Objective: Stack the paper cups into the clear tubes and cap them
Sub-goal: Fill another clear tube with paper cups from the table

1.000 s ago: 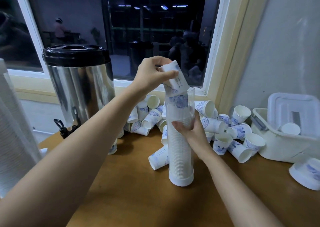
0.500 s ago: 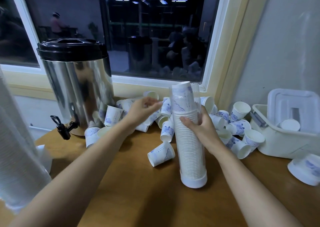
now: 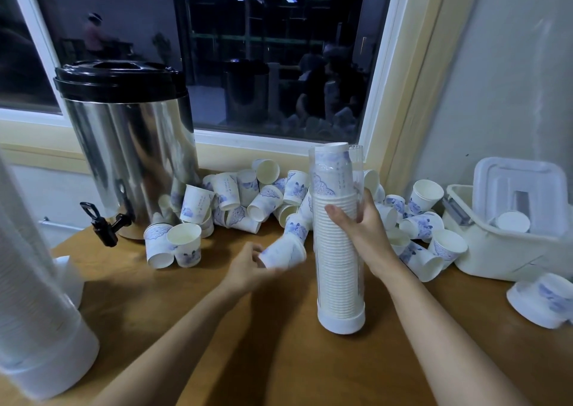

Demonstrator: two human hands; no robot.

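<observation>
1. Clear tube (image 3: 338, 269) (×1 in use): stands upright on the table (image 3: 279, 362), long axis vertical, open end up, white cap (image 3: 341, 320) at its base.
2. Cup stack (image 3: 333, 219) inside tube: nested mouth-down and filling nearly the full height. Top cup's base sits about level w/ tube rim. No. of cups in stack too many to count.
3. Right hand (image 3: 364, 227) (×1): on tube's right side, upper half, w/ fingers and thumb curled round the tube wall.
4. Left hand (image 3: 248, 270) (×1): just left of tube, low. Fingers curled round the base end of one paper cup (image 3: 283, 252).
5. That cup is blurred, long axis approx. horizontal, mouth pointing toward the tube. Cannot tell if it touches the table.
6. Loose cups (image 3: 266, 201): approx. 20+, piled behind tube and to both sides, most on their sides, a few upright. They overlap, so exact no. unclear.
7. Steel urn (image 3: 130, 157) (×1), black lid: well left of tube.
8. Second filled tube (image 3: 40, 328) (×1): far left of tube, at frame edge.
9. White bin (image 3: 483, 250) (×1): well right of tube, w/ one cup (image 3: 511, 221) inside.
</observation>
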